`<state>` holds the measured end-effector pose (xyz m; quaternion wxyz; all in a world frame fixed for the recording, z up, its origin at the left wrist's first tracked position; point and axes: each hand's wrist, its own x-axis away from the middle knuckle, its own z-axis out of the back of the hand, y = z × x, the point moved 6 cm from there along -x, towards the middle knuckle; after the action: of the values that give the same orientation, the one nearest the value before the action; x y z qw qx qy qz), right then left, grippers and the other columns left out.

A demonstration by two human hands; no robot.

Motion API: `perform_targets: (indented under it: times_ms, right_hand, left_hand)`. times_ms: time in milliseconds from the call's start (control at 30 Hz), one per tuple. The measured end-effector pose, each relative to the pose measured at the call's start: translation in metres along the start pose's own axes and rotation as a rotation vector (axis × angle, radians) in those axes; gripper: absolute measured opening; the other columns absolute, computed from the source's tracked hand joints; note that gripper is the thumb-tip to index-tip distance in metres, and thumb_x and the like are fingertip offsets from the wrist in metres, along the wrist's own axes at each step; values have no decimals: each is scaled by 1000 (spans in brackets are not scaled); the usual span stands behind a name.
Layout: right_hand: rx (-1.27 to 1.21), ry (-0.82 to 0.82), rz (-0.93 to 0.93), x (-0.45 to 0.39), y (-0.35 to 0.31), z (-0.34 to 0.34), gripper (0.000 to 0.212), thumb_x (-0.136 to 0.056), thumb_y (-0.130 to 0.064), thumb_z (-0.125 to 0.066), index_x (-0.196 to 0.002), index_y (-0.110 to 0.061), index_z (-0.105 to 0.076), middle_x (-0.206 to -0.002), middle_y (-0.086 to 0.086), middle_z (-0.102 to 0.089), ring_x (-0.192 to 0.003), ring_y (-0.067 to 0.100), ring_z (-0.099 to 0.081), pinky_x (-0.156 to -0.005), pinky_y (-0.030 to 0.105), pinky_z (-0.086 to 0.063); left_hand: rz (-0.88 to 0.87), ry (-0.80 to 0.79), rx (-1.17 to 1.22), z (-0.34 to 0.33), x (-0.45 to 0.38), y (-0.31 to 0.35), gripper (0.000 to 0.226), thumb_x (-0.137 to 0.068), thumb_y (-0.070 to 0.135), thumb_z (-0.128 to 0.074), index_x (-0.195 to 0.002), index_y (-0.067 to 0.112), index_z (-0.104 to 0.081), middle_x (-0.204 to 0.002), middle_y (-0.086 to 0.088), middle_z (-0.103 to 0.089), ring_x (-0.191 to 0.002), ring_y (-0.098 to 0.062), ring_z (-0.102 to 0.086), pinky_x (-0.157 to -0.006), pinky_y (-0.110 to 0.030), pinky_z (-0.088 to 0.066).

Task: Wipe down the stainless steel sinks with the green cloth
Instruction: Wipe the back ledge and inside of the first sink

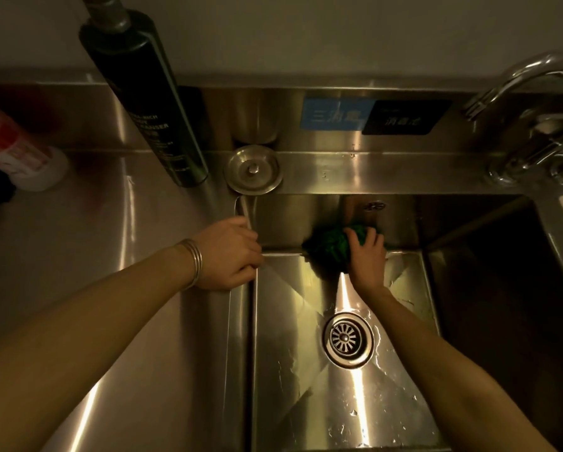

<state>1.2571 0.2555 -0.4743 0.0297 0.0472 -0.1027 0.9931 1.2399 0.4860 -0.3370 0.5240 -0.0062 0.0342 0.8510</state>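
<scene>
A stainless steel sink (293, 370) fills the middle of the view, wet, with a round drain (348, 339) in its floor. A bunched green cloth (327, 247) lies where the sink's back wall meets the floor. My right hand (366, 259) presses on the cloth's right side, fingers curled over it. My left hand (231, 256) grips the sink's left rim near the back corner, with bangles on the wrist. A second, darker basin (502, 288) lies to the right.
A tall black bottle (146, 93) stands on the counter behind the left rim. A round metal sink plug (253, 169) rests on the back ledge. A chrome faucet (528, 125) stands at the back right. A red and white bottle (16, 151) lies at far left.
</scene>
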Motion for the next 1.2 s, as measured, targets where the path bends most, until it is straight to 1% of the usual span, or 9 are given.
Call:
perform_targets:
  times_ms: [67, 167, 233, 367, 533, 633, 733, 867, 1200]
  right_hand:
    - [4, 144, 131, 4, -12, 28, 80, -57, -15, -85, -128, -21, -46, -116, 24, -48, -100, 41, -46, -75, 45, -48]
    - [-116, 456, 275, 15, -38, 91, 69, -63, -25, -77, -124, -24, -45, -117, 16, -38, -101, 34, -38, -77, 41, -43]
    - [-205, 538, 246, 15, -56, 127, 62, -64, -23, -70, -122, -22, -49, -117, 18, -40, -101, 35, -41, -80, 38, -40]
    - [-287, 410, 103, 6, -73, 149, 66, -62, -7, -68, -125, -19, -53, -120, 20, -45, -104, 39, -45, -83, 38, -40]
    - [-451, 492, 28, 10, -70, 168, 69, -61, -1, -61, -126, -14, -45, -119, 18, -46, -103, 34, -48, -81, 38, -43]
    - [-345, 461, 53, 0, -76, 179, 60, -69, 0, -63, -125, -17, -48, -130, 21, -39, -113, 37, -45, -88, 43, -48]
    - [-175, 344, 98, -22, -85, 183, 59, -80, -9, -64, -134, -21, -44, -139, 21, -30, -117, 40, -41, -95, 47, -45]
    - [17, 11, 191, -45, -101, 168, 71, -85, -44, -56, -145, -27, -22, -144, 18, -21, -123, 46, -31, -105, 53, -27]
    - [57, 145, 190, -52, -43, 173, 66, -81, -43, -62, -138, -22, -38, -132, 19, -42, -119, 39, -42, -95, 44, -35]
  left_hand:
    - [4, 0, 2, 0, 1, 0, 27, -75, 31, -39, -55, 24, -55, -55, 6, -55, -54, -15, -49, -67, -27, -25]
    - [11, -8, -9, -1, 1, -1, 27, -76, 31, -39, -55, 25, -56, -55, 6, -56, -54, -14, -50, -67, -27, -25]
    - [21, -26, -12, -1, 1, -1, 27, -76, 32, -39, -57, 25, -57, -57, 7, -57, -56, -14, -52, -67, -27, -25]
    - [25, -39, -10, -3, 1, -1, 28, -76, 32, -39, -58, 25, -58, -58, 7, -58, -57, -14, -53, -66, -28, -25]
    - [18, -25, -16, -1, 0, -1, 26, -76, 32, -40, -55, 26, -55, -55, 7, -55, -55, -13, -50, -65, -27, -24]
    - [18, -18, -9, 1, 0, 0, 26, -74, 32, -40, -54, 25, -54, -54, 7, -55, -54, -13, -50, -64, -27, -25]
    - [14, -12, -3, 1, 0, 0, 26, -74, 31, -40, -54, 24, -56, -54, 7, -55, -54, -13, -50, -65, -27, -25]
    - [16, -23, -6, 2, -1, 0, 27, -74, 32, -40, -54, 25, -57, -55, 7, -56, -55, -13, -52, -65, -27, -26]
    - [54, -42, -9, 1, 3, 3, 25, -75, 31, -40, -56, 25, -56, -57, 6, -56, -58, -15, -52, -69, -28, -28]
